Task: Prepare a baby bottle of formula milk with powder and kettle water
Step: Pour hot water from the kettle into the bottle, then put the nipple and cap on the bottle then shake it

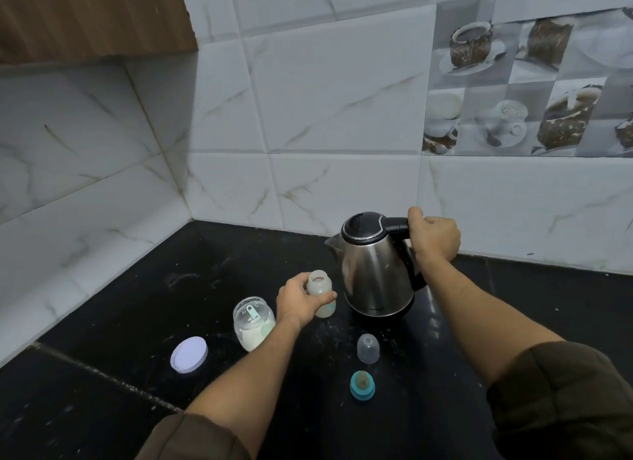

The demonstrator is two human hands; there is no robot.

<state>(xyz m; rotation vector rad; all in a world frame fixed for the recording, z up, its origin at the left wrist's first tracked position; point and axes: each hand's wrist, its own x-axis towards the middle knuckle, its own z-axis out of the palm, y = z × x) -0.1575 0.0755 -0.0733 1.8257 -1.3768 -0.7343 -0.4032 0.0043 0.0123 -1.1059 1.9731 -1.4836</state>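
A small open baby bottle (321, 290) stands upright on the black counter (137, 288), and my left hand (298, 301) grips its side. Just right of it stands a steel kettle (373, 271) with a black lid, spout pointing left. My right hand (434, 235) is wrapped round the kettle's black handle. An open glass jar of white powder (254, 323) with a pale green scoop inside sits left of my left wrist. The clear bottle cap (368, 348) and the teal teat ring (362, 385) lie in front of the kettle.
The jar's white lid (189, 354) lies flat to the left of the jar. White marble-look tiled walls meet in a corner behind the counter, and a wooden cabinet (92, 17) hangs at the upper left. Dark counter stretches to the left and right.
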